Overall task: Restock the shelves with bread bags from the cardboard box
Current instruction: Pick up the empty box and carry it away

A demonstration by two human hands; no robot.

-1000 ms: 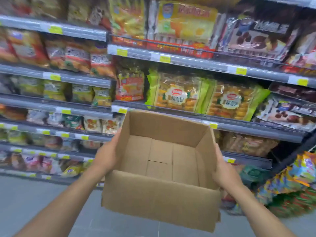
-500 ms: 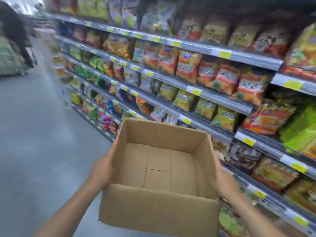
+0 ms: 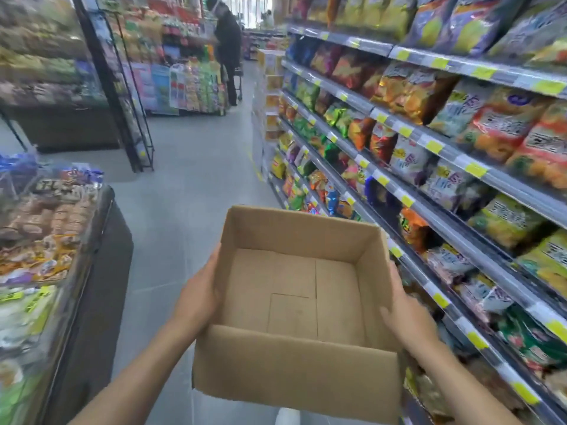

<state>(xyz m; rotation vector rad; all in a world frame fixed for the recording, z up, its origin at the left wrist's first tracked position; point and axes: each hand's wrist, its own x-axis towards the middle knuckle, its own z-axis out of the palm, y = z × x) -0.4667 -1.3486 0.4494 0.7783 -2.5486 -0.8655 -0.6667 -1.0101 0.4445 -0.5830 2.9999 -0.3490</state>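
Carrying the cardboard box (image 3: 294, 363) between both palms, the person has turned since a second ago. The view then faced the shelves (image 3: 460, 191) head-on; they now run along the right, from near to far. The box is held as before, its bare bottom flaps showing. The left hand (image 3: 196, 299) presses flat on the left wall, and the right hand (image 3: 405, 320) presses on the right wall with straight fingers (image 3: 395, 277), its thumb at the rim. A display bin (image 3: 101, 271) of packets has come into view near left. Another person (image 3: 228, 41) stands far down the grey floor (image 3: 184, 185).
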